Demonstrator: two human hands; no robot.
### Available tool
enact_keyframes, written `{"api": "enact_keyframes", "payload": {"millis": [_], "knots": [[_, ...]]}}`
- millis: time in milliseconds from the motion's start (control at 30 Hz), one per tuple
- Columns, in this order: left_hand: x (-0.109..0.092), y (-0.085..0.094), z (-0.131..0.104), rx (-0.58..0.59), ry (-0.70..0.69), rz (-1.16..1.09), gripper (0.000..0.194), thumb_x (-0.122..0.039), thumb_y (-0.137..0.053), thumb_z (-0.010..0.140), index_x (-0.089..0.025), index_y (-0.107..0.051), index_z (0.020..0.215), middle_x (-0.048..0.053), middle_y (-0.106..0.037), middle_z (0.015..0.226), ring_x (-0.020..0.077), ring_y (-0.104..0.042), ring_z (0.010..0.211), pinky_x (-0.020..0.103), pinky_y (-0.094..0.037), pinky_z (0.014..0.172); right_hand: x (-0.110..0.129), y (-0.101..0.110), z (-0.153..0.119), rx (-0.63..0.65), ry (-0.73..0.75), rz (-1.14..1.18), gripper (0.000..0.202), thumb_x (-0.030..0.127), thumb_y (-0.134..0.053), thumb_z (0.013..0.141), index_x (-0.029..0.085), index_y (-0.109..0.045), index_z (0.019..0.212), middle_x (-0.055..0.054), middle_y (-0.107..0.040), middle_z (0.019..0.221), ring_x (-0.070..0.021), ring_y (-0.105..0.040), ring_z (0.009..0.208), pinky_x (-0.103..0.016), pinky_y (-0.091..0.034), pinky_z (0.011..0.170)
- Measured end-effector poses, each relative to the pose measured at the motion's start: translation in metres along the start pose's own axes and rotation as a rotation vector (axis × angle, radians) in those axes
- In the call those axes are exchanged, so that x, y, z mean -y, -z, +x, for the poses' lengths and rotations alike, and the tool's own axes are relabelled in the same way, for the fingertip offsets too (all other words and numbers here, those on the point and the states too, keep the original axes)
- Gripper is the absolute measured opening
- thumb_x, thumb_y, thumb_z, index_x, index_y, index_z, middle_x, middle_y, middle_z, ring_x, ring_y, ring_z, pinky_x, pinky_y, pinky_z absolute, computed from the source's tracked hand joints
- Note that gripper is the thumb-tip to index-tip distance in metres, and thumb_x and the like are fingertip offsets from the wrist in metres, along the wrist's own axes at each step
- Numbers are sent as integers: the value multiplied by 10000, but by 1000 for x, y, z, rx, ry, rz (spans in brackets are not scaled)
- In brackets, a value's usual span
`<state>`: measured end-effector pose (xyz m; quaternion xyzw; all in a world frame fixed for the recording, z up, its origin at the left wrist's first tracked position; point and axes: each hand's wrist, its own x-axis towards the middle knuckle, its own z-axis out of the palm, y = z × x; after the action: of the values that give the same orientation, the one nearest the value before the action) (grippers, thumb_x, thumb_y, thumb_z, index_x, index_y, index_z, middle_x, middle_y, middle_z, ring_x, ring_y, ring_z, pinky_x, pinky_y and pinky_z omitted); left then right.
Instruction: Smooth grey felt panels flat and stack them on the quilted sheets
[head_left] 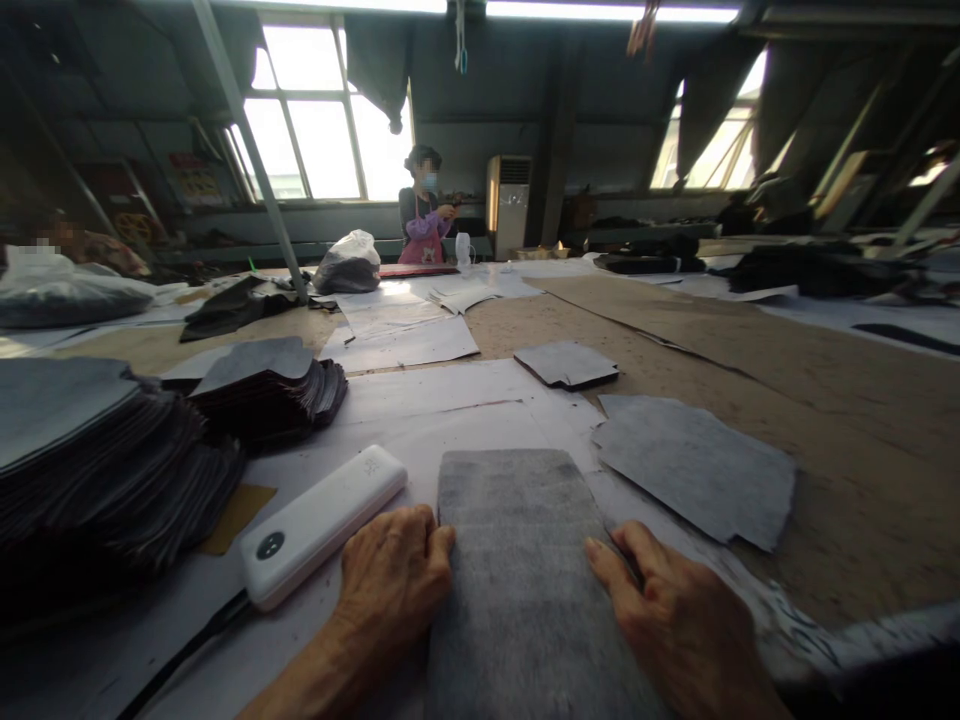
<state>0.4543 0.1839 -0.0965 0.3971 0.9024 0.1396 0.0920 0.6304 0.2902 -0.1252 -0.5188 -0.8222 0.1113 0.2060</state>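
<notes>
Toward the left edge of the worktop (855, 450) stands a stack of pieces (67, 410), then a white power bank (322, 530). The curled left hand (394, 570) grips one side of the grey panel (517, 560) by the near edge; the right hand (675, 600) pinches the other. This looks like steadying the panel; the next move probably calls for even pressure. Rightmost, a loose grey piece (697, 470).

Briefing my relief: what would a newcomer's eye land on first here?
Likely the gray piece between the left hand and right hand, front and center. Then the white device with its black cable, beside the left hand, and the tall stack of sheets at far left.
</notes>
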Motion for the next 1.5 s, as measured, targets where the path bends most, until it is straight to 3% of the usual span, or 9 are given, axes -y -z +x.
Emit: {"api": "enact_keyframes", "payload": {"millis": [433, 733, 867, 967, 1100, 1267, 1367, 1433, 1500], "knots": [[-1, 3, -6, -2, -14, -51, 242, -255, -397, 868, -183, -478, 652, 32, -599, 681, 180, -570, 697, 280, -302, 624, 4, 7, -2, 0, -21, 29, 343, 485, -277, 744, 240, -461, 590, -17, -596, 545, -210, -568, 542, -293, -353, 510], [2, -1, 0, -18, -35, 17, 258, -290, -411, 831, -190, -525, 622, 49, -638, 709, 228, -597, 772, 309, -315, 638, 9, 7, -2, 42, 1, -135, 275, 387, -333, 795, 237, -458, 602, -5, -581, 524, -201, -565, 501, -288, -357, 475], [1, 1, -1, -29, -38, 31, 278, -304, -408, 818, -192, -535, 598, 63, -644, 679, 248, -606, 745, 316, -320, 612, 4, -1, -6, -177, 87, -178, 239, 373, -388, 813, 200, -547, 776, -54, -633, 679, -227, -597, 635, -321, -433, 534], [0, 1, 0, -36, -43, 33, 278, -313, -411, 814, -195, -536, 595, 62, -642, 664, 250, -609, 729, 318, -322, 607, 1, -6, -5, -378, 297, -206, 367, 306, -375, 826, 101, -560, 1067, -137, -592, 1092, -278, -534, 1002, -391, -455, 771], [-1, 0, 0, -35, -44, 39, 275, -323, -420, 810, -200, -516, 583, 53, -637, 647, 253, -610, 710, 318, -322, 592, 0, -7, 1, -176, 577, -308, 441, 227, -311, 859, 114, -501, 1241, -55, -424, 1329, -277, -332, 1243, -484, -346, 960], [4, -2, -4, -104, -51, 70, 233, -330, -434, 806, -199, -514, 631, 40, -619, 634, 227, -597, 636, 325, -359, 583, -1, -6, 2, 26, 533, -360, 460, 223, -252, 886, 114, -430, 1297, -42, -351, 1358, -244, -312, 1263, -518, -281, 1020], [9, -5, -8, -314, -181, 78, 222, -316, -391, 840, -172, -560, 839, 75, -639, 820, 224, -596, 766, 342, -419, 686, 1, -5, 2, 38, 530, -351, 464, 213, -245, 880, 109, -436, 1290, -45, -344, 1359, -238, -306, 1266, -516, -280, 1025], [12, -9, -11, -421, -400, 73, 363, -335, -343, 872, -130, -500, 1126, 123, -583, 1115, 247, -522, 1038, 374, -394, 873, 3, -5, 1, 38, 532, -346, 463, 210, -250, 877, 111, -439, 1288, -43, -351, 1356, -235, -298, 1270, -515, -276, 1029], [12, -14, -12, -354, -628, 89, 561, -436, -326, 880, -104, -313, 1331, 137, -371, 1371, 262, -318, 1260, 417, -259, 1032, 3, -5, 1, 41, 526, -342, 460, 214, -256, 880, 117, -434, 1292, -42, -357, 1355, -230, -289, 1275, -513, -266, 1036]]}}
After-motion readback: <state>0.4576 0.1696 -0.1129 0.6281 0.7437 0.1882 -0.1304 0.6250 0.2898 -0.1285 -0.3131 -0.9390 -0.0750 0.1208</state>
